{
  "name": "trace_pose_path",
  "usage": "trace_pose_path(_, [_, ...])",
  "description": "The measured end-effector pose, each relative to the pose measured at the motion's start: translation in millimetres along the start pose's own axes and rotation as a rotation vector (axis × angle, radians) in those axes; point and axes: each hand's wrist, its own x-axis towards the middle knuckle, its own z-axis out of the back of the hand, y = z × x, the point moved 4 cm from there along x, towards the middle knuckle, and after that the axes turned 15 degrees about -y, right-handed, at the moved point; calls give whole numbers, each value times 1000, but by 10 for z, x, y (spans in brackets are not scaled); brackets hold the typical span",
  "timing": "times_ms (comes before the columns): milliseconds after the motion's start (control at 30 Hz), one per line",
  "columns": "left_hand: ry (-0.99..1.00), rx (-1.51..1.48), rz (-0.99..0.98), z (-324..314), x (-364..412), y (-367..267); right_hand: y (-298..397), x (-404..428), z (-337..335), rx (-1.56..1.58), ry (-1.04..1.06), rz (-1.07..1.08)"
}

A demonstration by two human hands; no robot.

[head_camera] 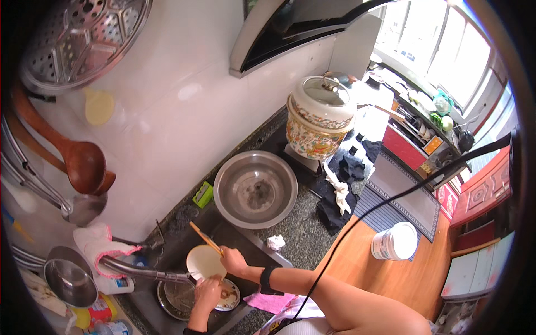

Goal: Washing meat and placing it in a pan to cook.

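My right hand (234, 262) grips light wooden chopsticks (205, 236) at the far edge of a white bowl (202, 260); whether it also holds the rim cannot be told. At the bowl's near edge my left hand (208, 294) holds on, its fingertips partly hidden. The metal faucet spout (155, 274) ends right beside the bowl and left hand. Both hands are over the dark sink (228, 232). Below them lie a round mesh strainer (179, 295) and a patterned plate (229, 295) with brown residue.
A steel basin (255, 189) stands beside the sink, near a green scrubber (203, 195) and a crumpled white wad (276, 242). A pink cloth (268, 300) lies on the front edge. Ladles (86, 167) hang at left. A patterned pot (320, 121) stands farther back. A black cable (360, 220) crosses the view.
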Motion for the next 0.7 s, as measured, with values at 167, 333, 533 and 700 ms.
trace_pose_path(167, [-235, -41, -137, -171, 1, 70, 65, -122, -70, 56, 6, -93])
trace_pose_path(333, [-254, -107, 16, -72, 113, -70, 54, -28, -36, 99, -106, -77])
trace_pose_path(533, [-325, 109, -131, 126, -52, -10, 115, -137, -83, 62, -17, -41])
trace_pose_path(700, [-353, -120, -40, -112, 43, -67, -94, -118, -253, -77, -82, 183])
